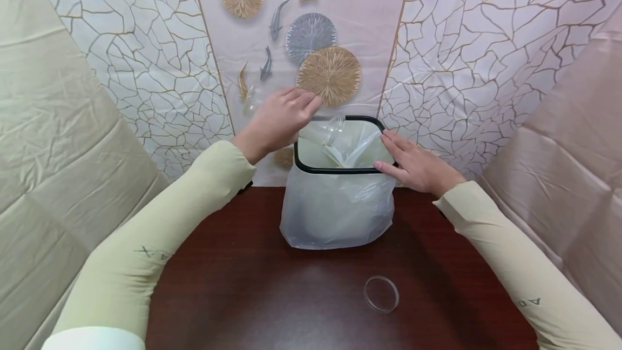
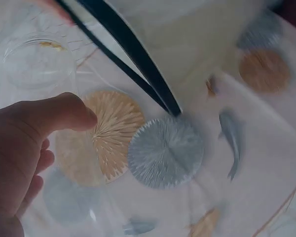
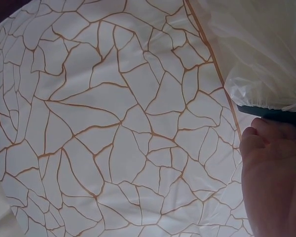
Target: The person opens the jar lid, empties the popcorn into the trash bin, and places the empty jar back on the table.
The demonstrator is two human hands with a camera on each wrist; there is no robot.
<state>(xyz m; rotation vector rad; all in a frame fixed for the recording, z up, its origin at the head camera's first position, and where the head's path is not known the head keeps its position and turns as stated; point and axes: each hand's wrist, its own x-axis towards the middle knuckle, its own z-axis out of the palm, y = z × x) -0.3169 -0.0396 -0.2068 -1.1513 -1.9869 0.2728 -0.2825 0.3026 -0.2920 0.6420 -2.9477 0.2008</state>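
Observation:
My left hand point(image 1: 282, 118) grips a clear jar point(image 1: 318, 132) tipped on its side, its mouth facing right over the opening of a lined bin point(image 1: 340, 171). In the left wrist view the thumb lies across the jar's see-through wall, and the round mouth point(image 2: 38, 61) shows beyond it. My right hand point(image 1: 415, 163) rests on the right front corner of the bin's black rim, fingers extended and thumb spread. A translucent white bag point(image 1: 337, 212) hangs over the bin's outside. Whether anything lies inside the bin cannot be made out.
A clear round lid point(image 1: 381, 294) lies on the dark red-brown table point(image 1: 291, 296), in front of the bin and to its right. Patterned cloth point(image 1: 466, 58) stands close behind the bin. Beige fabric panels point(image 1: 573, 155) enclose both sides.

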